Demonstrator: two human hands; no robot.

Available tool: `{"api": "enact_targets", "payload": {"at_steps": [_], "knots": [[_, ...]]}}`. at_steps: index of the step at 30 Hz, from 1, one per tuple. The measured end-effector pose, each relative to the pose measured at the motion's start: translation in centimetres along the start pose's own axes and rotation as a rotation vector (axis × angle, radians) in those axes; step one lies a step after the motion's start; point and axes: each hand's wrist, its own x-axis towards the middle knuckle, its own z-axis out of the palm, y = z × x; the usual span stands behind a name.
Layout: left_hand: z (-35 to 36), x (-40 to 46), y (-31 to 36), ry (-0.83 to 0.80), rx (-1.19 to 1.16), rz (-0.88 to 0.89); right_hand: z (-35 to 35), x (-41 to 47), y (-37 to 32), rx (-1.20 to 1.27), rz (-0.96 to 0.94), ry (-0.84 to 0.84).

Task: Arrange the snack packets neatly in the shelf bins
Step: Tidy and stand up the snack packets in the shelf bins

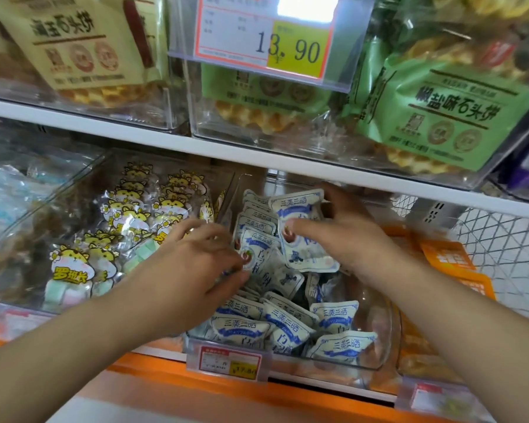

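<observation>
My left hand (205,264) and right hand (339,236) each pinch white packets (290,239); I should stack them upright toward the bin's (388,337) twelve o'clock, fronts facing me.

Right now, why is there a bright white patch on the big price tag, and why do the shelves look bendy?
In the head view, a light glares off the price tag, washing out its top; the wide-angle lens bends the white shelf edge; the cat-print packets and left hand look soft with blur, and the small tag is unreadable.
</observation>
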Motion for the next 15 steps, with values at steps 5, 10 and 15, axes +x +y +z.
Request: {"api": "enact_targets", "payload": {"at_steps": [5, 10, 15], "knots": [[-0.4, -0.5, -0.5, -0.038, 0.049, 0.065, 3.5, 1.7, -1.1, 0.216, 0.03, 0.091], [0.0, -0.9, -0.9, -0.023, 0.015, 0.07, 6.4, 2.8, -0.5, 0.377, 0.085, 0.108], [0.2, -1.0, -1.1, -0.015, 0.009, 0.069, 6.2, 2.4, -0.1, 0.184, 0.103, 0.054]]}}
